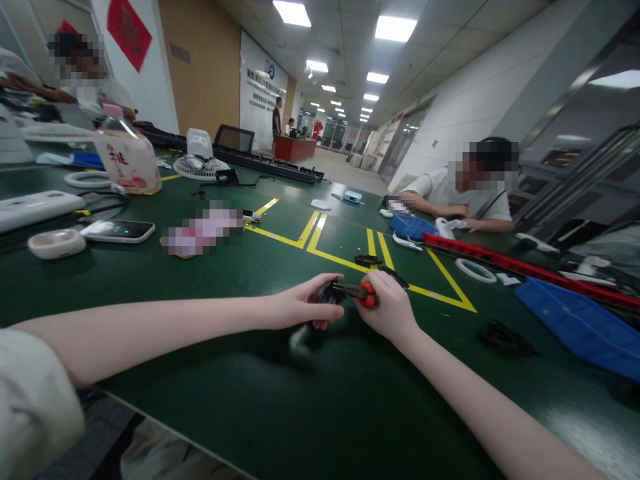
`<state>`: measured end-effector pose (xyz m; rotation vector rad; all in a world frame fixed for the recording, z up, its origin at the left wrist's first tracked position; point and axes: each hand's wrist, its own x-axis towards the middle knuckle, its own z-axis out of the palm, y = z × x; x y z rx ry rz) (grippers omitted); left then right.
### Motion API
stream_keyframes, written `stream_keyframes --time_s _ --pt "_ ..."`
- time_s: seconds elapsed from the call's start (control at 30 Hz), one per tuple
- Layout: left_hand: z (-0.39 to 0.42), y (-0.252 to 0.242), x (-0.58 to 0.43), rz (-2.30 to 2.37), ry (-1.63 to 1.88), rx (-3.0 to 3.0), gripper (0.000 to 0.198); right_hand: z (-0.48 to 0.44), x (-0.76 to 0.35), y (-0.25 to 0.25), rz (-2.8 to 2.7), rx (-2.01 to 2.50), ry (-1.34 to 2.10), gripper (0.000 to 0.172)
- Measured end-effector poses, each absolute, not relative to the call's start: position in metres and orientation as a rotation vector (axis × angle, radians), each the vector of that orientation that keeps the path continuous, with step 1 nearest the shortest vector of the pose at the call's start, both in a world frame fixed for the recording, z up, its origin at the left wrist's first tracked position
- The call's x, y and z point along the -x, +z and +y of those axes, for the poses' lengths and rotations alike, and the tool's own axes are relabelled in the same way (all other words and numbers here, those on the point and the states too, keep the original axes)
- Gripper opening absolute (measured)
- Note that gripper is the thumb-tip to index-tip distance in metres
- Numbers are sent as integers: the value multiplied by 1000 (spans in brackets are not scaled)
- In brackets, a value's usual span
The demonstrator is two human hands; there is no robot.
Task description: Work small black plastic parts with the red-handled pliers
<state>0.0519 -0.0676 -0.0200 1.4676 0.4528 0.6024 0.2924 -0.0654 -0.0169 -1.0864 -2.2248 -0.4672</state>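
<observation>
My left hand (313, 300) is closed around a small black piece (330, 292) whose kind I cannot make out, held above the green table (225, 400). Wrapped in the fingers of my right hand (390, 310) is a pair of pliers (353, 289) with orange-red handles. The jaws point left and reach the black piece; whether they grip it I cannot tell. Just beyond my right hand, small black parts (367, 260) lie by the yellow tape lines (350, 261).
On the left are a phone (120, 231), a white case (57, 243) and a large drink bottle (127, 153). To the right lie a blue bin (580, 320), a black cable bundle (505, 337), a tape roll (475, 269) and a red strip (525, 267). Across the table a person (445, 190) works.
</observation>
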Motion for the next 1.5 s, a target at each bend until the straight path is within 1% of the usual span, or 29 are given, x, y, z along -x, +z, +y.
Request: stream_keyframes --time_s 0.07,0.1,0.13,0.3,0.37,0.57,0.77,0.9,1.07,1.5 --pt "-69 -20 -50 540 637 -1591 98 -66 -292 -16 -2235 1087 -481 14" --pt "-69 -19 -49 571 665 -1658 98 -66 -292 -16 -2239 1087 -488 14" --pt "-69 -19 -49 588 696 -1721 95 -66 -292 -16 -2245 1085 -496 14" --pt "-67 -14 -47 579 750 -1870 67 -68 -292 -15 -2272 1073 -543 13" --pt "-65 -11 -46 567 721 -1891 62 -69 -291 -14 -2290 1064 -562 11" --pt "-61 -8 -37 504 559 -2095 64 -72 -290 -13 -2379 1005 -578 9" --pt "-61 -11 -36 461 625 -2207 64 -72 -290 -13 -2395 1001 -578 9" --pt "-61 -11 -37 438 670 -2202 62 -71 -290 -13 -2380 1019 -574 7" --pt "-59 -9 -36 456 602 -2184 55 -73 -288 -12 -2377 1014 -566 5" --pt "-56 -11 -35 457 524 -2122 58 -72 -289 -13 -2419 995 -561 6"
